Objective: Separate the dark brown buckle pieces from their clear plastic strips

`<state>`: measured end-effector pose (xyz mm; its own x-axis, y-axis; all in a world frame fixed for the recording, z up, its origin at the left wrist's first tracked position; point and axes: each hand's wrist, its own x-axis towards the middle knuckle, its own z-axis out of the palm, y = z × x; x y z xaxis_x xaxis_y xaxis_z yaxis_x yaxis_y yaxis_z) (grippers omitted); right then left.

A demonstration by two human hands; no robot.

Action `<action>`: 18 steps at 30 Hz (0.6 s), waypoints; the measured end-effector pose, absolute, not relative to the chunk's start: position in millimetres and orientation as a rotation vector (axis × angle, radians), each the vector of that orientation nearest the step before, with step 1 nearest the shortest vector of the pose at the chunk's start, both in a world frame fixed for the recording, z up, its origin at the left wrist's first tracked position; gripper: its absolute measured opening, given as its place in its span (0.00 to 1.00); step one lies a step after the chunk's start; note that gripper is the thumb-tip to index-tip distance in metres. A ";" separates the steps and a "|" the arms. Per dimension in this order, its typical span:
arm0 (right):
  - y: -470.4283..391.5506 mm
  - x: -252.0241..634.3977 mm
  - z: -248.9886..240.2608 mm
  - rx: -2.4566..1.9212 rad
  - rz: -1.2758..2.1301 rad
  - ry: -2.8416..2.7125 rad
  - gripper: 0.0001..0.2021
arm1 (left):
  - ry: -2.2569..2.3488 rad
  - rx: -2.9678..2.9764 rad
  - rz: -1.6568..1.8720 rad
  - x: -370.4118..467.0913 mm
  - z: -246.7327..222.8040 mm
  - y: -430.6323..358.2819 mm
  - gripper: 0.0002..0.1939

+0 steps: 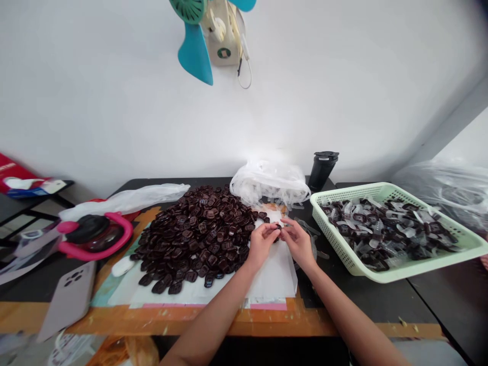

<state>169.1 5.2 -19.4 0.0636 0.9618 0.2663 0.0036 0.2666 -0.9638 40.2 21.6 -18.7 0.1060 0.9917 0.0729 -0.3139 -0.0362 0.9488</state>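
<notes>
One smartphone [70,292], lens side up, at near left edge of worktop [389,302]. Just beyond, over white sheets [272,277]: left hand [262,243] and right hand [298,244], fingertips almost together, both pinching same small dark brown plastic piece [278,227], exact outline hidden by fingers. Left of hands, large heap of similar pieces [198,234], touching sheets. Farther left, white oval object [122,266] and dark-lidded pot [95,235] with pink handle. Right, pale green basket [381,276], holding dark pieces mixed with clear plastic strips [377,229]. Behind, open white bag [269,178] of translucent strips, black tumbler [323,170]; above, blue-bladed fan [195,53] on wall.
</notes>
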 end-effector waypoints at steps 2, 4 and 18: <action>5.1 169.3 -22.1 -1.062 0.884 -1.344 0.15 | 0.884 1.055 1.288 38.1 -16.7 22.0 0.09; 5.5 169.5 -24.6 -1.081 0.834 -1.382 0.13 | 0.925 1.118 1.306 35.5 -14.7 21.9 0.07; 4.4 171.0 -24.2 -1.112 0.827 -1.562 0.10 | 1.189 1.533 1.229 30.3 -14.8 25.4 0.03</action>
<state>171.0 4.4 -24.2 -0.0706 0.9398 0.3345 0.2510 0.3412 -0.9059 30.3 25.4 -14.8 0.0779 0.9752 0.2073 0.1746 -0.2181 0.9602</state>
